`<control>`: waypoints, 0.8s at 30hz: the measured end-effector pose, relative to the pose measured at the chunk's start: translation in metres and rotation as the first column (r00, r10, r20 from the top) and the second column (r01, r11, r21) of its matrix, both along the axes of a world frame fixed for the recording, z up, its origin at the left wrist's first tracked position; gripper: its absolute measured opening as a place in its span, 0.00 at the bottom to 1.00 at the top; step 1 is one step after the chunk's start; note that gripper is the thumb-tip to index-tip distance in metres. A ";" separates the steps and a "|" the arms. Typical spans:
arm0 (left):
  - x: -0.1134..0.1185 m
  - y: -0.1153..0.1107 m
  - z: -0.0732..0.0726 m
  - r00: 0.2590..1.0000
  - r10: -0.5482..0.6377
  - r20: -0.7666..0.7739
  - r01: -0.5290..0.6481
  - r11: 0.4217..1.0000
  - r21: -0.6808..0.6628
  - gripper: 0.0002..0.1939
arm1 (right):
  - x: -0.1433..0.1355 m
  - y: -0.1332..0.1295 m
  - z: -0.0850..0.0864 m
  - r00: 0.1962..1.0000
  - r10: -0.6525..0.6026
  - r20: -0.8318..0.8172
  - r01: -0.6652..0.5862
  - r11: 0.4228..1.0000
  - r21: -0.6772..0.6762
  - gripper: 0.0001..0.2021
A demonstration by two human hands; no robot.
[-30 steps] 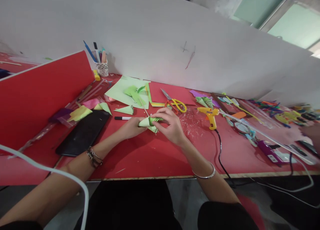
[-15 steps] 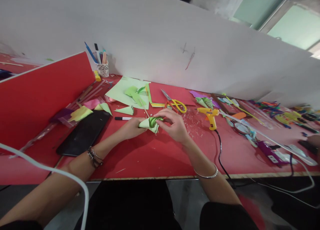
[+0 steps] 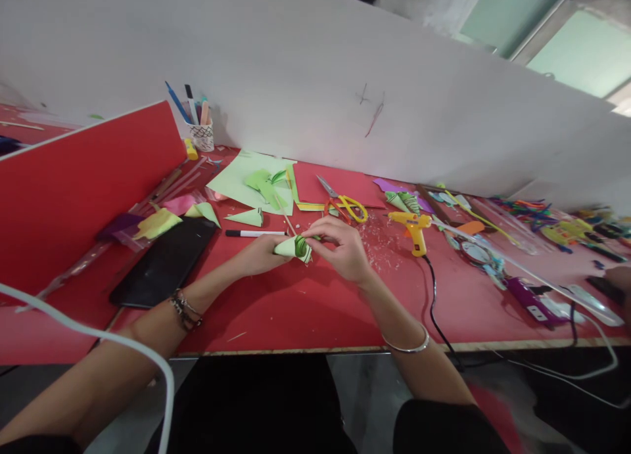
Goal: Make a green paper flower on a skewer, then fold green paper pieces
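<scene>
A small green paper cone (image 3: pixel 285 246) is between the two hands, in the middle of the red surface (image 3: pixel 296 316); I cannot tell if it touches the surface below. The left hand (image 3: pixel 261 255) has its fingers wrapped around the thin end, on the left. The right hand (image 3: pixel 344 250) has its thumb and a finger pinched on the rim of the wide end, on the right. Dark green lines curl around inside that wide end. The step in hand looks like rolling or shaping the paper at the rim. I think the next move calls for a soft, careful pinch on the right and a steady hold on the left, because thin paper could crush or pop loose. A thin stick (image 3: pixel 284 213) lies just on the far side of the cone, and a white pen (image 3: pixel 259 234) with a black cap lies just past the left hand. Another small cone (image 3: pixel 251 217) rests farther back on the left. At the far left, near the wall (image 3: pixel 296 66), a white cup (image 3: pixel 202 137) with black marks stands upright. It holds a blue pen (image 3: pixel 177 103), a white pen with a black top, and a light orange one; some others are too small to tell.
</scene>
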State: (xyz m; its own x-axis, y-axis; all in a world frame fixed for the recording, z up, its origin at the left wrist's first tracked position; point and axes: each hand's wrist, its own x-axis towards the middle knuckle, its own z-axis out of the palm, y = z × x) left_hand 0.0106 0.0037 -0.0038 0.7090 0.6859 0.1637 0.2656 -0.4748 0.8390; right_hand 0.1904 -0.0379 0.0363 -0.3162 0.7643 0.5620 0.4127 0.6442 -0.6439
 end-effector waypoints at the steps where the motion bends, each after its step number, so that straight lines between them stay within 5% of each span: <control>1: 0.000 0.000 0.000 1.000 0.004 -0.008 -0.004 1.000 -0.005 0.09 | 0.000 0.000 -0.001 1.000 -0.007 -0.001 0.007 1.000 0.008 0.06; 14: -0.001 0.000 -0.001 0.999 0.002 -0.049 -0.004 1.000 -0.030 0.10 | -0.004 -0.002 -0.004 0.999 -0.042 -0.025 0.042 0.999 -0.005 0.07; 24: 0.001 -0.001 0.002 0.994 0.110 0.013 -0.111 0.987 0.113 0.08 | 0.003 0.004 -0.005 0.987 -0.064 -0.144 0.056 0.997 -0.060 0.06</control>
State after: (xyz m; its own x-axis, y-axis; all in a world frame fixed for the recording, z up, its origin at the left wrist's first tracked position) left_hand 0.0120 0.0025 -0.0017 0.6288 0.7366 0.2492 0.3162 -0.5350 0.7835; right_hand 0.1938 -0.0341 0.0308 -0.1864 0.8107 0.5550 0.3487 0.5827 -0.7341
